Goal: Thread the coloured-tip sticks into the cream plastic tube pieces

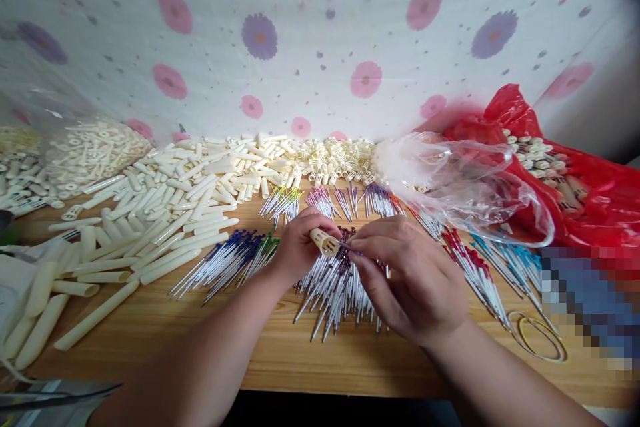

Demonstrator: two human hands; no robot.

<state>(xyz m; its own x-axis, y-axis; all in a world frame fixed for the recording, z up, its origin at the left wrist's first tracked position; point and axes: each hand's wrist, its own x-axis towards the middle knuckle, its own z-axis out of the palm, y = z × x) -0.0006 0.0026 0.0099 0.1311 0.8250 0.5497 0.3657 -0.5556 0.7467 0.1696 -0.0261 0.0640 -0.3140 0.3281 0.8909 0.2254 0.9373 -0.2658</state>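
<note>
My left hand (296, 247) is closed around a cream pen barrel part (325, 243) whose slotted, open end faces me and to the right. My right hand (407, 273) pinches a thin dark purple piece (346, 247), apparently the end of a pen refill, right at the slotted end. How far it reaches inside the barrel I cannot tell. Below both hands lies a fanned pile of white pen refills (333, 293) with dark purple ends. Blue-ended refills (225, 257) and a few green-ended refills (260, 253) lie left of my left hand.
Cream pen tubes (170, 233) cover the table's left side, slotted parts (340, 157) the back. Yellow refills (287, 200), pink refills (323, 199), red refills (470, 263) and light blue refills (515, 263) lie around. A clear bag (450, 173), red bag (600, 193) and rubber band (537, 337) are right.
</note>
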